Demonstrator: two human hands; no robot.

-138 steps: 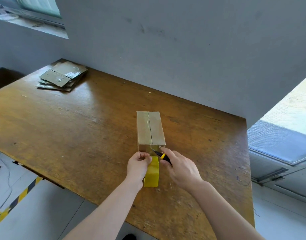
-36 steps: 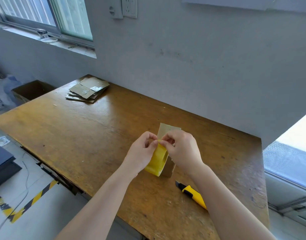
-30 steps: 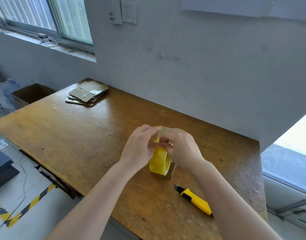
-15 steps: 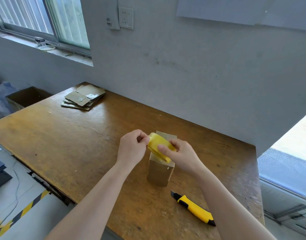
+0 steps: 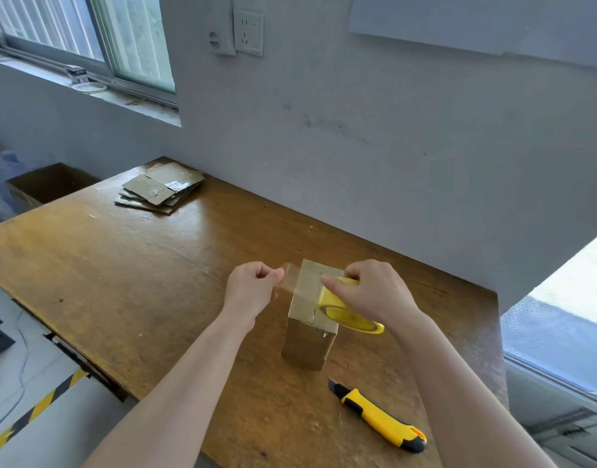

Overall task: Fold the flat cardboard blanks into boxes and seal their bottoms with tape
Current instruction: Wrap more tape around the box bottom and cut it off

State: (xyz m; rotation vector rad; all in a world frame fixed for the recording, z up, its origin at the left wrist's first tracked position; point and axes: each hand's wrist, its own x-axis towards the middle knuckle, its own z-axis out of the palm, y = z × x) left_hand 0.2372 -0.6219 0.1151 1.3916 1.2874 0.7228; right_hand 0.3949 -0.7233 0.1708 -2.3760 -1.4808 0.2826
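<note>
Cardboard box (image 5: 307, 342) is standing upright on the counter (image 5: 121, 282), its closed flaps facing up and the centre seam showing as a dark line. To the left of the box, the left hand (image 5: 253, 292) is holding its grip closed, pinching the free end of a clear tape strip (image 5: 290, 282). To the right of the box, the right hand (image 5: 374, 292) is curling its grip round the yellow tape roll (image 5: 344, 312), which is sitting tilted over the box's right top edge. The strip is running between the two hands, crossing the seam over the top of the box; whether it is bonded to the flaps cannot be told, nor whether any tape is lying lengthwise along the seam. Nearer the person than the box, and slightly to its right, a yellow and black utility knife (image 5: 379, 417) is lying on the counter, touched by neither hand. Well beyond the box, to its far left, a stack of flat blanks (image 5: 160, 192) is lying against the wall. Further left of the box, past the counter's edge, an open brown carton (image 5: 50, 184) is sitting lower down. Assessment: this box is judged folded, with sealing under way; pressing the strip down and cutting it from the roll are appearing outstanding. The stacked blanks are indicating that much of the job is remaining.
</note>
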